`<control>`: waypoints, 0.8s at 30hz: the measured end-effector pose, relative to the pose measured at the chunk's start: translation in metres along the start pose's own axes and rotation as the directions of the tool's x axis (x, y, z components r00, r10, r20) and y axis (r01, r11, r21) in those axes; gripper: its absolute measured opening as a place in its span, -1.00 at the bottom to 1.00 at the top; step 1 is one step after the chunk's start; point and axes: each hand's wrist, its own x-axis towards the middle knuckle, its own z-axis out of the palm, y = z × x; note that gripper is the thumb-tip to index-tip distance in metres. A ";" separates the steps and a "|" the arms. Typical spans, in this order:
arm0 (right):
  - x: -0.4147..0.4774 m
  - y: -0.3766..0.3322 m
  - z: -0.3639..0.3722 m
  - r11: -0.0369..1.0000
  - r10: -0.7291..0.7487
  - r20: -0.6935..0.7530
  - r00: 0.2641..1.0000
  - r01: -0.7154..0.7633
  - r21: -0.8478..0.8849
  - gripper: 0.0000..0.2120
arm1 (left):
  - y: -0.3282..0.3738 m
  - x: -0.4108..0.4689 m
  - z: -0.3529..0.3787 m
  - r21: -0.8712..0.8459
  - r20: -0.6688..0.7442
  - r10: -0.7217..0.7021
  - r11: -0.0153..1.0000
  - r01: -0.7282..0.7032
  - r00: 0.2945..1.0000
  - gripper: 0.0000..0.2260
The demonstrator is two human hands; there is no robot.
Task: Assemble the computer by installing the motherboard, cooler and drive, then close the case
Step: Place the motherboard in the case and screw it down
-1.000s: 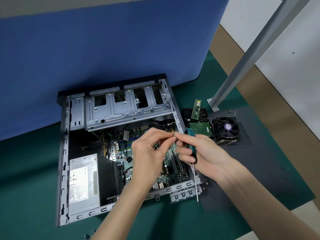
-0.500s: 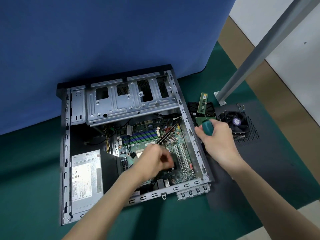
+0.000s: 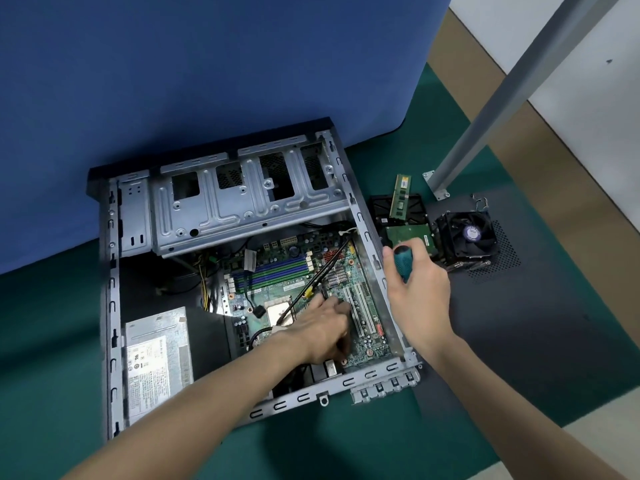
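The open computer case (image 3: 111, 306) lies flat on a green mat, and the green motherboard (image 3: 277, 268) sits inside it. My left hand (image 3: 322, 327) reaches down onto the board beside the white expansion slots. Its fingertips are bunched together as if pinching a small screw, which they hide. My right hand (image 3: 419, 299) hovers over the case's right wall and grips a teal-handled screwdriver (image 3: 403, 261), whose shaft is hidden. The black fan cooler (image 3: 467, 237) and the drive (image 3: 405, 233), green board side up, lie outside the case to the right.
A power supply (image 3: 156, 362) fills the case's near left corner and a metal drive cage (image 3: 242, 202) spans its far end. A RAM stick (image 3: 401, 195) lies by the drive. The dark side panel (image 3: 519, 323) lies under the cooler. A slanted metal post (image 3: 502, 98) and a blue partition (image 3: 207, 81) stand behind.
My hands met above the case a second ago, then parted. The left hand went down onto the motherboard. The right hand swung to the case's right wall with the screwdriver now held upright.
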 end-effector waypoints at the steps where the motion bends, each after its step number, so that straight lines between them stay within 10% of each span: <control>1: 0.000 0.000 0.001 1.000 -0.006 -0.006 1.000 0.006 0.004 -0.79 | 0.000 0.001 0.000 -0.001 0.003 0.006 1.000 -0.006 1.000 -0.94; 24: 0.000 0.004 0.004 0.999 -0.034 -0.031 0.999 0.035 0.017 -0.82 | 0.011 0.008 -0.004 0.063 0.034 -0.012 0.998 0.010 0.999 -0.79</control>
